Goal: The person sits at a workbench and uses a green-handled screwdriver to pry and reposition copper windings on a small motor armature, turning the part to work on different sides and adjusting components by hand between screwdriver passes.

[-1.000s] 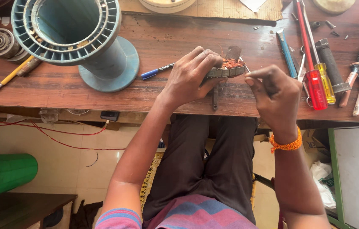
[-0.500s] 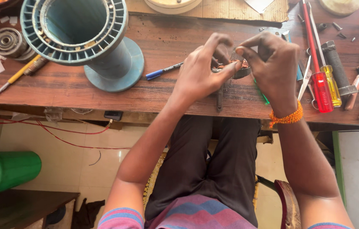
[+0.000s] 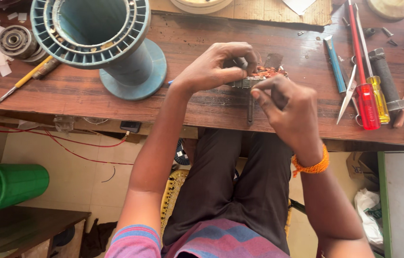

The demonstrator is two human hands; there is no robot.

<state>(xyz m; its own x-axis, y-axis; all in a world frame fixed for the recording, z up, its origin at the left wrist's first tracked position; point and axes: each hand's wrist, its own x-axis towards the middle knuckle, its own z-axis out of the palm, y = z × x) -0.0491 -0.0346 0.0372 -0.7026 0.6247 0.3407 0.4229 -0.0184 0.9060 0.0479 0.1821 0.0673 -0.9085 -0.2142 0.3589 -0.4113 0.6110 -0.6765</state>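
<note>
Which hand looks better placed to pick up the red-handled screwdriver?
Probably the right hand: it hovers nearer the red-handled screwdriver, while the left hand grips the small copper-wound metal part.

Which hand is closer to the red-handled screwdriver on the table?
The right hand. It is just left of the red-handled screwdriver, with bare table between. The left hand is farther left, at the copper-wound part.

Bare bench (image 3: 202, 107) is left between the teal spool (image 3: 101, 43), left, and the screwdrivers (image 3: 366, 91), right.
</note>
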